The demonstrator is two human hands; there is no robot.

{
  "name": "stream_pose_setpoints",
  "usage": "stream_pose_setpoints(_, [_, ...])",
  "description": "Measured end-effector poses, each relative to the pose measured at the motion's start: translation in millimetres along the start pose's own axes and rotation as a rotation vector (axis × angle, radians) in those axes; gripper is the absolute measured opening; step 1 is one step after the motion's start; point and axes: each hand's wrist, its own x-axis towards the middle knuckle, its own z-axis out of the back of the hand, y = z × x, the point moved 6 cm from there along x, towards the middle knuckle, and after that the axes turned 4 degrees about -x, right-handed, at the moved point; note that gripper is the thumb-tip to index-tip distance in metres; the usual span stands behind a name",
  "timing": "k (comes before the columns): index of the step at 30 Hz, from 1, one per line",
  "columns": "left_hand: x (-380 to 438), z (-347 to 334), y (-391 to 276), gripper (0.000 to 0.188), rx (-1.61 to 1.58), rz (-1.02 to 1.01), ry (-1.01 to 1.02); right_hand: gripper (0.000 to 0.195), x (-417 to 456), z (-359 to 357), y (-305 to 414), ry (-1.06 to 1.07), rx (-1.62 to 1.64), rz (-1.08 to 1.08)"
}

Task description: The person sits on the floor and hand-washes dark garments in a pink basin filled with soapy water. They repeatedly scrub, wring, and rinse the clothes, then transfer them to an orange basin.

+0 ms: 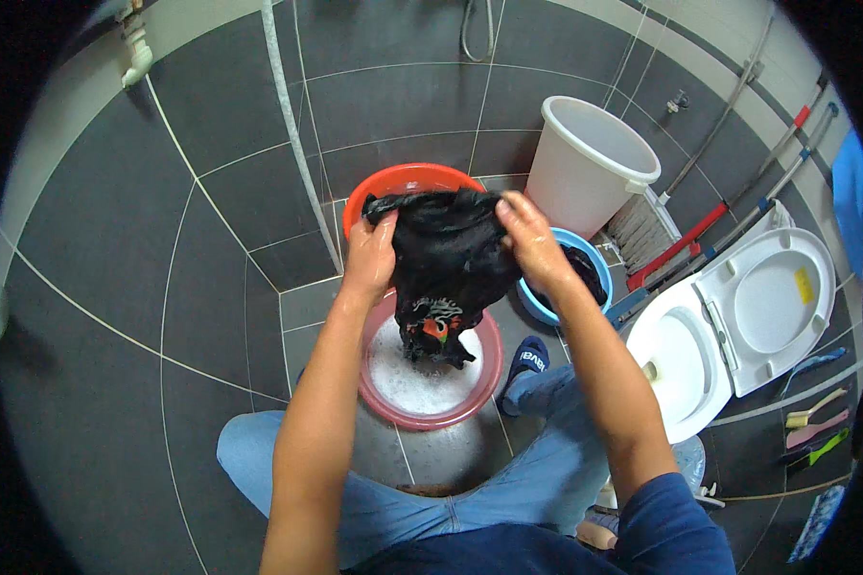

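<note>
A wet black garment with an orange and white print hangs stretched between my two hands. My left hand grips its upper left edge, and my right hand pinches the upper right edge. The garment's lower end dips down over the pink basin, close to or in the white suds; the exact contact is hard to tell. Behind the cloth stands an orange-red basin, partly hidden by it. Both hands look wet.
A blue basin with dark cloth sits right of my right hand, before a tall white bucket. Further right are a toilet with its lid up, a broom and long poles. Tiled walls enclose the floor.
</note>
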Motion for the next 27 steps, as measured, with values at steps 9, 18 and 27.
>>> stream_pose_setpoints(9, [-77.1, 57.4, 229.6, 0.042, -0.595, 0.402, -0.516, 0.039, -60.1, -128.7, -149.9, -0.024, -0.626, 0.002])
stream_pose_setpoints(18, [-138.5, 71.1, 278.4, 0.036, 0.092, 0.882, -0.335, 0.054, -93.0, -97.6, -331.2, -0.254, -0.644, -0.549])
stream_pose_setpoints(27, [-38.5, 95.5, 196.4, 0.036, -0.625, 0.607, -0.429, 0.068, -130.1, -135.7, -344.5, 0.401, 0.479, -0.851])
